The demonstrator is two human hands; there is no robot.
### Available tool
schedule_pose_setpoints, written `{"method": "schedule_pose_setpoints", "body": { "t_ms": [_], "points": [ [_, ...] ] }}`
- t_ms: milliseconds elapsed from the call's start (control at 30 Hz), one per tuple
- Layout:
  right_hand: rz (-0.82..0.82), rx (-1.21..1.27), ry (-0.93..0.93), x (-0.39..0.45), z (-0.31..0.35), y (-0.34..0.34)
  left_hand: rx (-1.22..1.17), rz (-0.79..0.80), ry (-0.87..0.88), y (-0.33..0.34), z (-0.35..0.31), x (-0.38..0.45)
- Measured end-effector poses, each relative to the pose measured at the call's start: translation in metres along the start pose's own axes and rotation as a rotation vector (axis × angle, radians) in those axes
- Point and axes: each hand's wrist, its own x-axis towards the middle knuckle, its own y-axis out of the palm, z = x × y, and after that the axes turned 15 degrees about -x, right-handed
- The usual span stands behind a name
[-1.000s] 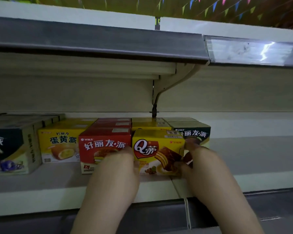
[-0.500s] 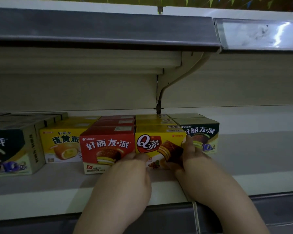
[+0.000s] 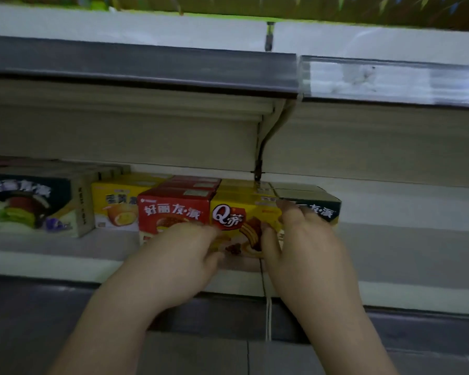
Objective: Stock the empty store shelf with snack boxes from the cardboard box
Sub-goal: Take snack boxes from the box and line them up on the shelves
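A yellow snack box (image 3: 236, 212) stands on the white shelf (image 3: 52, 266), flush between a red snack box (image 3: 173, 209) and a dark green snack box (image 3: 325, 209). My right hand (image 3: 303, 244) grips the yellow box's right end, thumb on the front and fingers over the top corner. The fingertips of my left hand (image 3: 179, 258) rest against the lower left of the box's front, covering part of the red box. More boxes sit in rows behind these three. The cardboard box is out of view.
Left of the red box stand a yellow egg-pie box (image 3: 114, 209) and a large dark box (image 3: 25, 204). The shelf runs bare to the right of the green box. An upper shelf edge (image 3: 146, 69) and its bracket (image 3: 268, 131) hang close overhead.
The yellow box has slid back until its front lines up with the red box. My right fingers have climbed onto its top corner. The view has swung slightly.
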Motion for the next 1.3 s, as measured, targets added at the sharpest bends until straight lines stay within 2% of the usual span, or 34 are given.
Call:
{"method": "schedule_pose_setpoints", "body": {
  "t_ms": [100,267,400,533,600,667,800,933,1000,1133,1233,1300],
  "points": [
    [-0.15,0.088,-0.109,-0.004,0.006,0.012,-0.042,-0.13,0.032,-0.001,0.004,-0.026],
    [-0.163,0.219,-0.218,-0.023,0.057,0.009,-0.076,-0.24,0.023,-0.014,0.026,-0.087],
    [-0.031,0.286,-0.362,-0.049,0.126,-0.012,-0.031,-0.239,-0.147,-0.054,0.062,-0.159],
    [0.203,0.414,-0.523,-0.088,0.226,-0.035,0.044,0.077,-0.537,-0.103,0.113,-0.264],
    [0.324,0.484,-0.572,-0.119,0.296,-0.038,-0.006,0.16,-0.698,-0.13,0.149,-0.339],
    [0.455,0.527,-0.653,-0.155,0.372,-0.036,-0.041,0.122,-0.809,-0.162,0.187,-0.419],
    [0.653,0.431,-0.853,-0.23,0.502,-0.026,0.021,-0.008,-1.008,-0.213,0.243,-0.561],
    [0.79,0.351,-0.897,-0.294,0.594,-0.018,0.096,-0.074,-1.23,-0.249,0.291,-0.68],
    [0.85,0.316,-0.905,-0.317,0.629,-0.008,0.103,-0.053,-1.332,-0.26,0.315,-0.725],
    [0.957,0.256,-0.894,-0.347,0.682,0.029,0.075,-0.002,-1.47,-0.279,0.366,-0.781],
    [1.029,0.15,-0.86,-0.372,0.72,0.068,0.072,0.041,-1.503,-0.286,0.421,-0.801],
    [1.057,0.068,-0.873,-0.384,0.742,0.093,0.092,0.126,-1.506,-0.289,0.455,-0.8]
  ]
}}
